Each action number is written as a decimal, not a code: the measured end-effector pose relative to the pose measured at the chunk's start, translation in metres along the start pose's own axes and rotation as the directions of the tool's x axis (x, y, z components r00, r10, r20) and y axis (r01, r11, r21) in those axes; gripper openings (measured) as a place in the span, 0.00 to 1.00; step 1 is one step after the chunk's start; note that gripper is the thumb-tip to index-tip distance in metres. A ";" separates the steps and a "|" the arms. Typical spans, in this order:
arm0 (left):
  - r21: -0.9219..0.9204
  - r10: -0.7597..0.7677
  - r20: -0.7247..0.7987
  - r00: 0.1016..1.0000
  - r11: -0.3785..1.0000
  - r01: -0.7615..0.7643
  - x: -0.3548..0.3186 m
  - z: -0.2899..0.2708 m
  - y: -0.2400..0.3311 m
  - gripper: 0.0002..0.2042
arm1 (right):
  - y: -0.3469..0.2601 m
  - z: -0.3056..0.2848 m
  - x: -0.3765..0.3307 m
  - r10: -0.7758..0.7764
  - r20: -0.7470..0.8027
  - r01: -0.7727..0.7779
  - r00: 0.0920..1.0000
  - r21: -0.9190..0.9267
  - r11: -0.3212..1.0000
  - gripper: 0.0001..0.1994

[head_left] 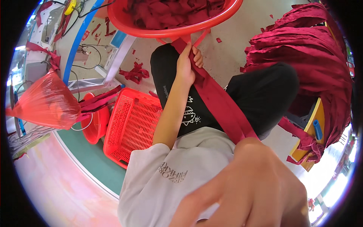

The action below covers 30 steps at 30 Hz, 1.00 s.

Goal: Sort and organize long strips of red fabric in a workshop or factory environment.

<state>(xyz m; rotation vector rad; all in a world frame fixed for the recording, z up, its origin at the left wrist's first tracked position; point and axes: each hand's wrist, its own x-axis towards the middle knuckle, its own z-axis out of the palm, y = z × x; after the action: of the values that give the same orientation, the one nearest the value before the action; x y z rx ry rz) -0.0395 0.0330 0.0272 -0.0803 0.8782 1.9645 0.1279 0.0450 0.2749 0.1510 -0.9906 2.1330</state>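
A long dark red fabric strip (223, 104) runs taut on a slant across my lap. My left hand (187, 64) is closed around its far end, near the rim of a red plastic basin (176, 32) that holds many cut dark red fabric pieces (170, 15). At the strip's near end, my right hand (257, 181) looms large, close to the camera. The strip runs in under its knuckles, and its fingertips are hidden. No cutting tool shows in either hand.
At left stand a red slotted basket (130, 126), a red bucket (94, 128) and a tied red plastic bag (49, 102). Fabric scraps (135, 72) lie on the floor. On the right, a large heap of dark red fabric (298, 56) drapes over a yellow-edged support (317, 121).
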 end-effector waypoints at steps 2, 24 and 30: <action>-0.003 0.013 -0.022 1.000 1.000 -0.014 -0.003 -0.003 -0.001 0.17 | -0.016 -0.022 -0.004 -0.004 -0.001 0.004 1.000 0.006 1.000 0.07; -0.008 0.012 -0.006 1.000 1.000 -0.012 -0.002 0.001 -0.002 0.17 | 0.026 -0.013 -0.013 -0.036 0.006 0.036 0.999 -0.032 0.999 0.11; 0.023 0.002 0.014 1.000 1.000 -0.002 0.004 -0.002 -0.005 0.17 | 0.018 -0.043 0.026 0.324 0.294 -0.165 0.899 -0.458 0.874 0.12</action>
<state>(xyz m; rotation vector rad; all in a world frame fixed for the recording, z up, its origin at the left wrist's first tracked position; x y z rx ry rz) -0.0384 0.0358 0.0219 -0.0529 0.8919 1.9545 0.1059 0.0830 0.2440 0.2175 -1.7574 2.0973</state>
